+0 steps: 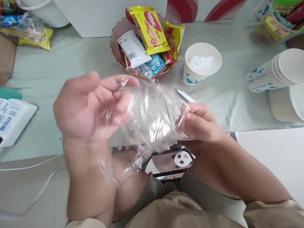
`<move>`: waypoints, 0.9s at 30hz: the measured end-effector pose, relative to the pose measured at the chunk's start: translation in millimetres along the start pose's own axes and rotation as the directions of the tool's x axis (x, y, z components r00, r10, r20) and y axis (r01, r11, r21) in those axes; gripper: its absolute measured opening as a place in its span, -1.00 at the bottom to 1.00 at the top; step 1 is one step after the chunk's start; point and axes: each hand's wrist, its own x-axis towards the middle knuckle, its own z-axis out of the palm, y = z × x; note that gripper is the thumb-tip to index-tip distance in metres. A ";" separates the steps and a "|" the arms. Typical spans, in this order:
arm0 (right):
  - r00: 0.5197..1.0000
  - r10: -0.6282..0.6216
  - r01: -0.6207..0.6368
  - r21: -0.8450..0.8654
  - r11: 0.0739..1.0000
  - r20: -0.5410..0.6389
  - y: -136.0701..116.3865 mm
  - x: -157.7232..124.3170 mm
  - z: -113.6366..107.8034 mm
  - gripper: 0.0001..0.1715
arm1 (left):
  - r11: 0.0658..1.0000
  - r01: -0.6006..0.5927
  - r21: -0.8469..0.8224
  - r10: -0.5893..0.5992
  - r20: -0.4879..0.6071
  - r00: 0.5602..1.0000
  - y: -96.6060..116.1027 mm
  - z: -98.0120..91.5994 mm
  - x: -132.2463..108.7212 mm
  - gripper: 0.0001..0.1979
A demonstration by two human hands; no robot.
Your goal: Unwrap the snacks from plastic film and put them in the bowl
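A sheet of clear crinkled plastic film (156,117) stretches between my two hands, above the front edge of the table. My left hand (95,110) is turned palm up with curled fingers, and the film clings around its fingertips. Thumb and fingers of my right hand (200,122) pinch the film's right edge. Just beyond my right hand a thin silver tool (184,95) lies on the cloth, partly covered. Behind it stands a paper cup (196,74) with crumpled clear plastic inside. A pink ribbed bowl (116,34) full of wrapped snacks is behind the film.
Stacked paper cups (263,74) lie tilted at the right, beside another white cup (282,104). A clear tub of snacks (273,31) is at the back right. Snack packs (35,34) and a white packet (16,118) sit left on the green cloth (80,57). White cables (40,190) hang lower left.
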 end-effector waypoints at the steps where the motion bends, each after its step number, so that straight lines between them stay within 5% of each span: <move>1: 0.995 0.007 0.000 0.070 0.998 -0.097 0.8 0.8 -2.3 -0.56 | 1.000 0.013 -0.005 -0.013 -0.020 1.000 -3.8 0.0 4.2 -0.42; 4: 0.935 0.019 0.038 0.154 0.987 -0.353 6.5 6.1 -11.5 -0.55 | 0.995 0.072 -0.066 -0.073 -0.026 0.997 -18.6 7.6 10.7 -0.30; 7: 0.836 -0.037 0.099 0.084 0.992 -0.547 16.4 13.0 -19.4 -0.59 | 0.964 0.177 -0.197 -0.142 0.183 0.973 -31.2 12.5 12.3 -0.09; 10: 0.727 -0.090 0.154 0.035 0.987 -0.681 25.7 17.9 -22.9 -0.64 | 0.963 0.242 -0.120 -0.193 0.323 0.926 -34.7 12.3 14.1 -0.32; 13: 0.702 -0.101 0.153 0.011 0.988 -0.705 28.4 19.0 -25.5 -0.68 | 0.964 0.260 -0.055 -0.250 0.148 0.957 -33.0 13.5 18.6 -0.75; 16: 0.716 -0.100 0.143 0.006 0.990 -0.691 24.0 16.9 -29.5 -0.70 | 0.967 0.149 -0.208 -0.185 -0.165 0.969 -31.5 12.9 25.1 -0.89; 21: 0.694 -0.124 0.202 0.027 0.979 -0.709 16.1 13.2 -34.4 -0.73 | 0.933 -0.041 -0.356 -0.158 -0.511 0.845 -21.6 -3.1 28.4 -0.77; 27: 0.737 -0.215 0.228 -0.063 0.972 -0.641 15.7 10.5 -30.1 -0.75 | 0.916 -0.115 -0.385 -0.165 -0.621 0.766 -5.0 -12.6 22.5 -0.82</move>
